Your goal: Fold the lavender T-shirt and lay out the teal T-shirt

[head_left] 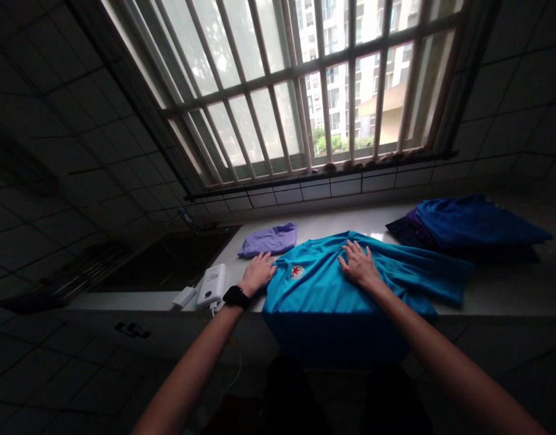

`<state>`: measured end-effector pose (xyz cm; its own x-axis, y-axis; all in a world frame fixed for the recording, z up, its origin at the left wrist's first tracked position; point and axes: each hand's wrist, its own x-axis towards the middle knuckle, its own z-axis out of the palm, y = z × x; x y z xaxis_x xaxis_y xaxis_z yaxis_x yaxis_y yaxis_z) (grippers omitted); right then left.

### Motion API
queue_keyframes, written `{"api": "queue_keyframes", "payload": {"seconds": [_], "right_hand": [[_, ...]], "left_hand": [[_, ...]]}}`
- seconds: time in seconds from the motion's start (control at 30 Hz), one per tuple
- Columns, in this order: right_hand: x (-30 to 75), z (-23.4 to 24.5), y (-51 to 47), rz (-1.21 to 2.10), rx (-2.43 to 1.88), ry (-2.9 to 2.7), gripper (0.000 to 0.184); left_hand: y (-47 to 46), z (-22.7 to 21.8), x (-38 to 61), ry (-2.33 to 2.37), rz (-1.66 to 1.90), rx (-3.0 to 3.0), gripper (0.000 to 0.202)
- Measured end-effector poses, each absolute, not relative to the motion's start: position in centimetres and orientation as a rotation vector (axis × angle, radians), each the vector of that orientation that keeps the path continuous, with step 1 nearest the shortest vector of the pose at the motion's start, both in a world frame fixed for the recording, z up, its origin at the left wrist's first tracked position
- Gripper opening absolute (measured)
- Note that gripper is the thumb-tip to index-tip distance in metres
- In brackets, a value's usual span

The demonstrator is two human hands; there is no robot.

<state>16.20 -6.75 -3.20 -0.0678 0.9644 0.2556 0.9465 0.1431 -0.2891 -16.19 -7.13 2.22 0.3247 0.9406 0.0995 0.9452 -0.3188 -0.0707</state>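
A turquoise T-shirt [332, 290] with a small round badge lies spread on the white counter [495, 296], its lower part hanging over the front edge. My left hand [258, 272], with a black watch on the wrist, rests at the shirt's left edge, fingers curled onto the cloth. My right hand [358, 264] lies flat on the middle of the shirt with its fingers stretched out and apart.
A folded lilac garment [269, 239] lies behind my left hand. A pile of dark blue and purple clothes [468, 225] sits at the right. A white power bank [211, 285] and small adapter lie beside a dark sink [169, 260]. A barred window rises behind.
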Motion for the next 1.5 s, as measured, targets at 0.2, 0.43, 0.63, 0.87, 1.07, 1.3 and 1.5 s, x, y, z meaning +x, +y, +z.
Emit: {"api": "queue_keyframes", "payload": {"seconds": [0.2,0.43,0.63,0.87,1.07,1.3,1.5], "right_hand": [[16.3,-2.7,-6.9,0.065,-1.777,-2.094,0.047],[16.4,-3.0,-6.8,0.117,-1.77,-2.145,0.05],[16.4,-2.6,-7.0,0.116,-1.787,-2.165,0.054],[16.0,-2.1,-6.9,0.178,-1.994,-2.129,0.064],[16.1,-2.2,-6.8,0.161,-2.034,-2.112,0.064],[16.1,-1.8,-7.0,0.157,-2.025,-2.106,0.063],[16.3,-2.1,-6.7,0.158,-2.018,-2.117,0.063]], "left_hand": [[-6.4,3.3,-16.5,-2.213,-0.422,-2.668,0.015],[-4.4,4.3,-15.9,-2.362,-0.759,-2.644,0.023],[-5.0,4.5,-14.9,-1.9,-0.959,-2.111,0.025],[-7.6,3.3,-10.6,-1.603,-0.275,-2.416,0.031],[-7.7,1.0,-7.0,-1.701,-0.149,-2.563,0.039],[-3.4,3.2,-7.1,-1.88,-0.627,-2.412,0.044],[-6.0,0.9,-6.1,-1.713,-0.531,-2.65,0.045]]}}
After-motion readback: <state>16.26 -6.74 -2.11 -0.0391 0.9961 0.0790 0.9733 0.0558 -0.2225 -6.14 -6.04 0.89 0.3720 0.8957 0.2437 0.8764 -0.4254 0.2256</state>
